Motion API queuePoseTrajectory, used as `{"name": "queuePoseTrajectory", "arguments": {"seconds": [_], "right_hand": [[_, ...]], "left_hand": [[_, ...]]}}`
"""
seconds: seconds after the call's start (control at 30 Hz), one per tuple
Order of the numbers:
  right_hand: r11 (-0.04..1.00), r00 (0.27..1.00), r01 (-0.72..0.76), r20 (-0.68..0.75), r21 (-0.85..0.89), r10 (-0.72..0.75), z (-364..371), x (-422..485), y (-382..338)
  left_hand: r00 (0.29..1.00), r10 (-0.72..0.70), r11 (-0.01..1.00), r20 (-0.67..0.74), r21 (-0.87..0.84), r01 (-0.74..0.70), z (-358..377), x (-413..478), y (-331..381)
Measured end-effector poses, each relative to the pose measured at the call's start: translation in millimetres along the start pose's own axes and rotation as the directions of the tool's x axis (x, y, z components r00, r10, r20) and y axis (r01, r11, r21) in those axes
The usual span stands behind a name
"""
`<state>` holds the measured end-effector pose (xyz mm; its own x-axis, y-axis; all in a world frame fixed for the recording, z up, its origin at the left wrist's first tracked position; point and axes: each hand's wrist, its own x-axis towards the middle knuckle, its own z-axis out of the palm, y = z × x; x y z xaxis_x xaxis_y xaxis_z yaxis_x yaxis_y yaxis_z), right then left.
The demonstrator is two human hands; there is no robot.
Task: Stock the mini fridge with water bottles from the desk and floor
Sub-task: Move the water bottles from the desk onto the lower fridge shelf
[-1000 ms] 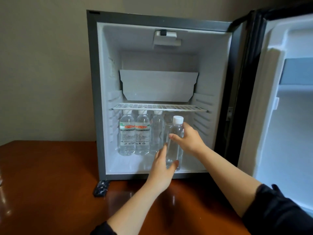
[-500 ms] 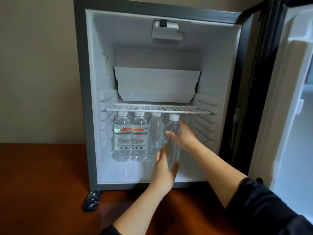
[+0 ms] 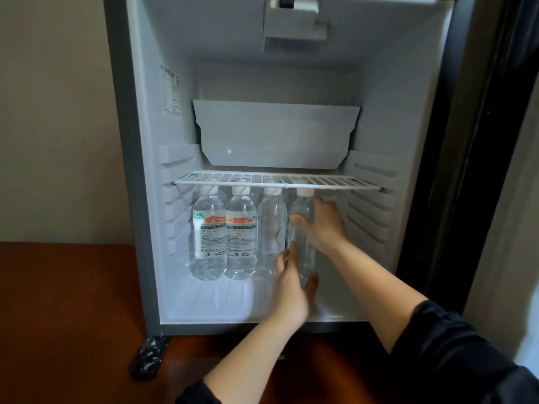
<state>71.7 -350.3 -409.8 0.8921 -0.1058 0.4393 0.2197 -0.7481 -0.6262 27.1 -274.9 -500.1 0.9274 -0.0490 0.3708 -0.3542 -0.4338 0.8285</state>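
Mini fridge open on wooden desk, door swung right. Under the wire shelf, three water bottles in a row: two labelled bottles, then an unlabelled bottle. Fourth bottle upright just right of them, cap right under the shelf. Right hand grips its upper half, thumb in front. Left hand at its base, fingers straight up the left side, thumb on the right. Black foot at fridge's front left corner.

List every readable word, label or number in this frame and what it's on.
Left bottle's label: orange logo band and print, too blurred to read.
Second bottle's label: same design, unreadable.
Sticker on fridge's left inner wall: too small.
Nothing legible anywhere.
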Motion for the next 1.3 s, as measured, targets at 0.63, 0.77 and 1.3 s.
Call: {"name": "queuePoseTrajectory", "arguments": {"seconds": [0.63, 0.77, 1.3], "right_hand": [[1.000, 0.999, 0.022, 0.045, -0.003, -0.022, -15, -52, 6], [0.993, 0.992, 0.093, 0.085, -0.065, -0.088, -17, -80, -15], [0.894, 0.757, 0.449, 0.530, 0.005, -0.383, 82, -148, -151]], "left_hand": [[0.992, -0.071, 0.981, 0.109, 0.190, 0.049, -68, -37, 27], [0.986, -0.087, 0.983, 0.142, 0.174, 0.062, -104, -66, 31], [0.954, -0.299, 0.850, 0.001, 0.455, 0.266, -282, -176, -6]]}}
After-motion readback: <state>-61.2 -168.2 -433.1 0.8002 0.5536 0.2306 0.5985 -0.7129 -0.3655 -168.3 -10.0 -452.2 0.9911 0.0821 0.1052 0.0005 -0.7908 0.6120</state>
